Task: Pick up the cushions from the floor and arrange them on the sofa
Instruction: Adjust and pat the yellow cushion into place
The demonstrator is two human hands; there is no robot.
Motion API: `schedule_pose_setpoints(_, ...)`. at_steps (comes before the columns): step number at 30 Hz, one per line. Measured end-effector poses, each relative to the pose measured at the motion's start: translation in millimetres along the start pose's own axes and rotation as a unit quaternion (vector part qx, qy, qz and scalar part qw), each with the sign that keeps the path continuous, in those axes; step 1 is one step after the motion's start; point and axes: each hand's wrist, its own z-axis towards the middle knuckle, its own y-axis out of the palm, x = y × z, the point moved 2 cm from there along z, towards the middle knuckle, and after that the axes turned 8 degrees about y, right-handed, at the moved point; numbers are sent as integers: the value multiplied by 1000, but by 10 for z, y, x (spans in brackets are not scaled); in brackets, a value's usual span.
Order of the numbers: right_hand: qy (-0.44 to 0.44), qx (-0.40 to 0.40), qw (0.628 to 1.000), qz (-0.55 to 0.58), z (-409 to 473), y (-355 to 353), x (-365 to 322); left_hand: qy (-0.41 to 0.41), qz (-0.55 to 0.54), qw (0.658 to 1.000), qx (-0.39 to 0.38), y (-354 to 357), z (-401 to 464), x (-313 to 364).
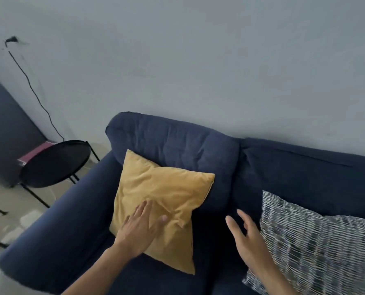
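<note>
Your two bare hands are reaching over a dark blue sofa (56,241) that is holding two cushions.

Nearest you, your left hand (140,229) is pressing flat on the lower part of the yellow cushion (166,194), fingers spread, gripping nothing. Your right hand (246,235) is hovering open just beside the patterned cushion (317,248), fingers loosely apart, between the two cushions. The yellow cushion is leaning against the backrest by the armrest; the patterned one is lying further right. Beyond the armrest, a round black table (53,165) is standing on the floor, with a cable (34,92) running up the wall (198,60).
</note>
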Motion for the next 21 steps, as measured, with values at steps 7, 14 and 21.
schedule_pose_setpoints(7,109,57,990,61,876,1023,-328,-14,-71,996,45,-434,1165,-1263)
schedule_pose_setpoints(14,108,139,981,78,1535,1501,-472,44,-150,983,99,-727,2366,-2087)
schedule_pose_setpoints(21,95,189,977,26,1773,1656,-622,34,-198,975,98,-760,3054,-2259)
